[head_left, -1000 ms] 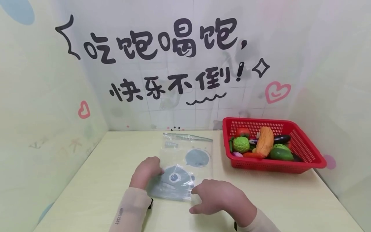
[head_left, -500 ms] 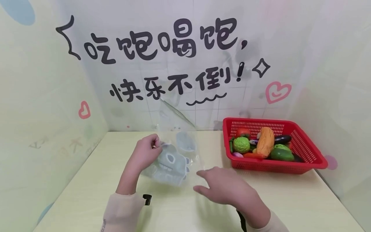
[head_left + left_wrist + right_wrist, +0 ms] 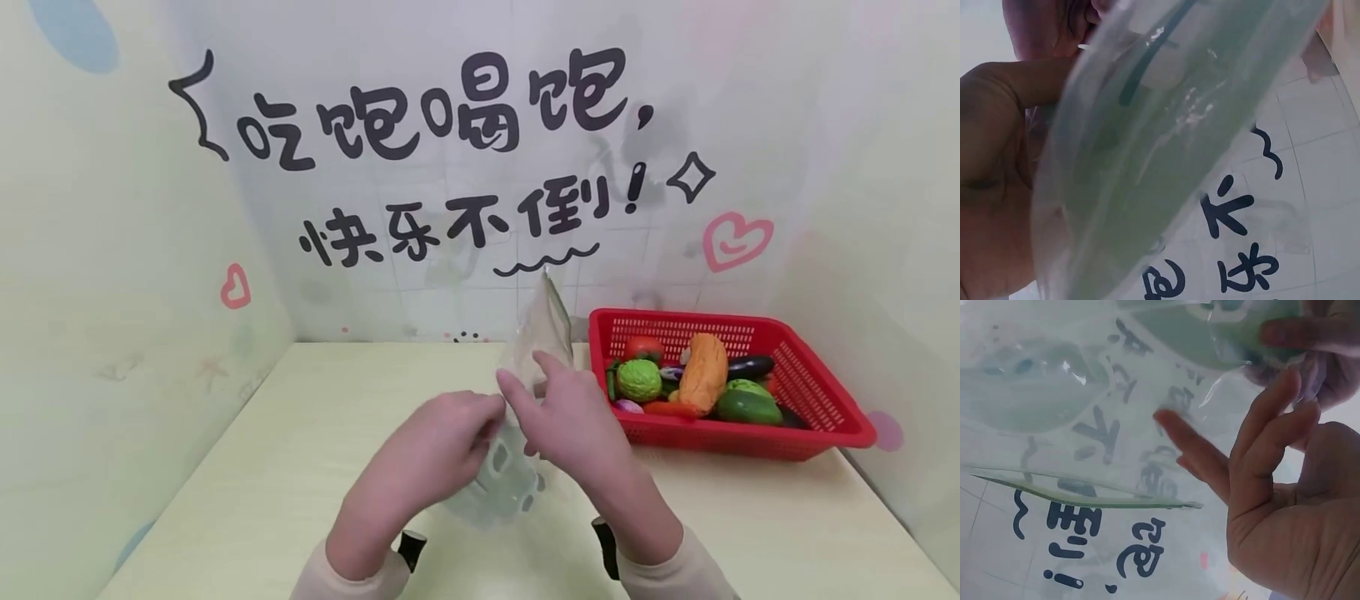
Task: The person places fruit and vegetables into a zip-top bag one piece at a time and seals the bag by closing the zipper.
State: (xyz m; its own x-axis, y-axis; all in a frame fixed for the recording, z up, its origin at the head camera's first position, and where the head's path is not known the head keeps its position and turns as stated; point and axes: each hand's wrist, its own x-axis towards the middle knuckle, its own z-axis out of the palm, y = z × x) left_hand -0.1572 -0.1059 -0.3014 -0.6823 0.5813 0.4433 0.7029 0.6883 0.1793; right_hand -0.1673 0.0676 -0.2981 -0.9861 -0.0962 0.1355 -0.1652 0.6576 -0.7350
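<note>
A clear zip bag (image 3: 498, 492) with a pale green cartoon print is held up off the table, its zip end pointing up and away. My left hand (image 3: 431, 442) pinches it by its side edge, thumb and fingers meeting on the film. Beside it, my right hand (image 3: 573, 417) overlaps the bag in the head view, index finger and thumb extended. The right wrist view has the bag's zip (image 3: 1085, 497) slightly parted and the right hand's fingers (image 3: 1194, 444) spread loosely near the film. In the left wrist view the bag's printed side (image 3: 1154, 162) covers part of the left hand.
A red plastic basket (image 3: 750, 442) stands at the right back of the table (image 3: 300, 433). Inside lie vegetables, among them an orange squash (image 3: 703, 375), a tomato (image 3: 645, 348) and an eggplant (image 3: 750, 367). A printed wall sheet (image 3: 420, 317) rises behind the table.
The bag was lying flat on the table, then was lifted by the left hand and turned edge-on. Both hands have come together at the middle, the right one moving up towards the bag.
</note>
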